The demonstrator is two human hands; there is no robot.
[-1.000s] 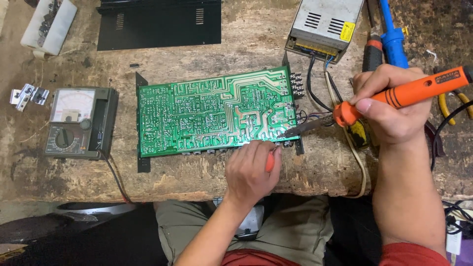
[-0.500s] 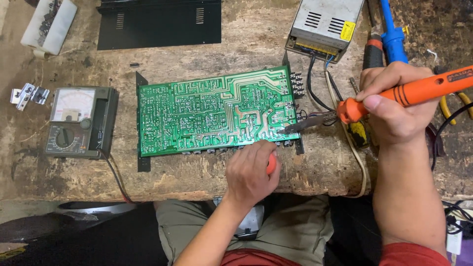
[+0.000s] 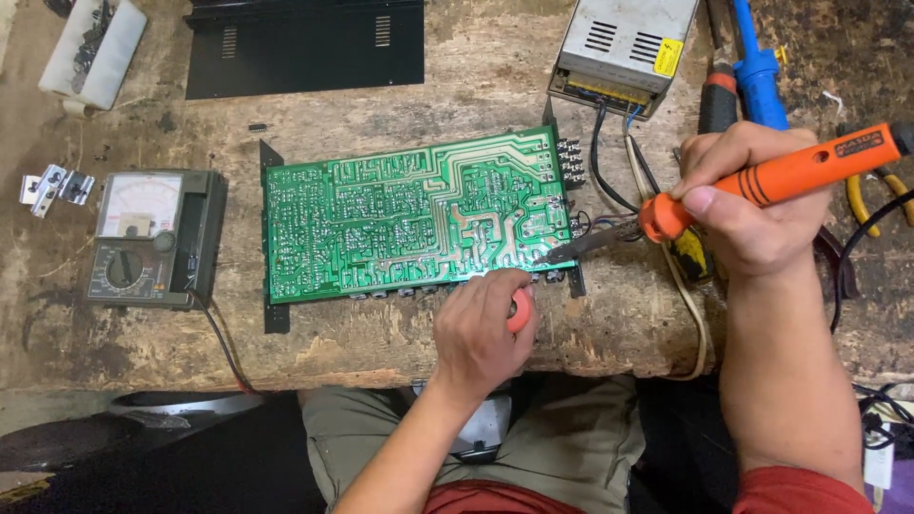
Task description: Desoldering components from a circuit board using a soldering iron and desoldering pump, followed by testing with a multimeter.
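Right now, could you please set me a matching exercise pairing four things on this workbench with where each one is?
Things:
1. soldering iron
2. analog multimeter
3. green circuit board
4. metal power supply

Places:
A. far left of the bench
B. in the right hand
C. top edge, right of centre
D. middle of the bench, above the left hand

Pairs: 1-B, 2-A, 3-D, 4-C

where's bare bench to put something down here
Bare wood shows between the black panel and the green circuit board, and along the front edge below the multimeter. The right side is crowded: power supply, wires, tools, right hand.
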